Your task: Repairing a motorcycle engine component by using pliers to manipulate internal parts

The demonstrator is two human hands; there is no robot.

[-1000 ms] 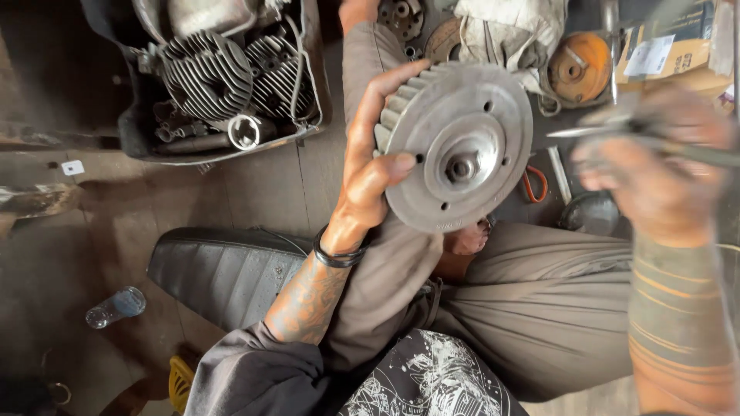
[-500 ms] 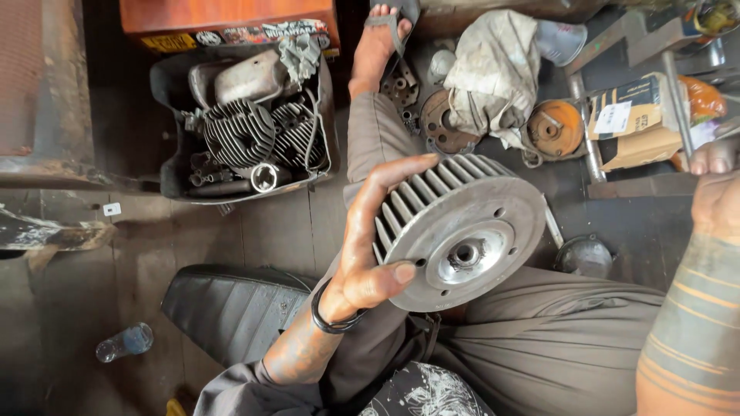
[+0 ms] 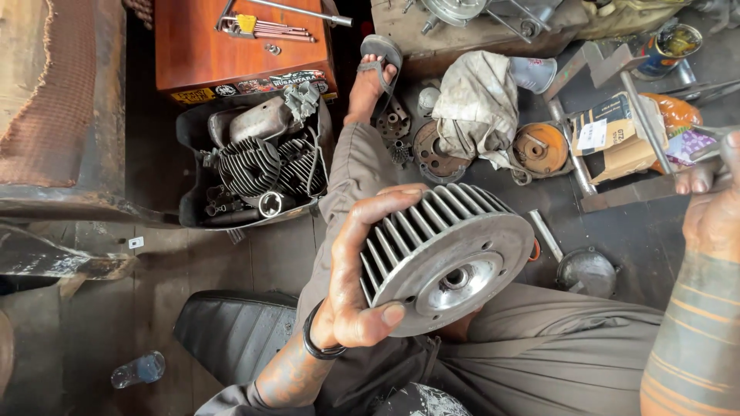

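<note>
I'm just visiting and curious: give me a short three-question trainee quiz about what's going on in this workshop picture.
1. True or false: the left hand grips the finned metal flywheel.
2. Which lies nearest the sandalled foot? A) plastic bottle B) crumpled rag C) paint can
3. Fill in: the black tray holds finned engine ____.

Key: 1 true; 2 B; 3 parts.
</note>
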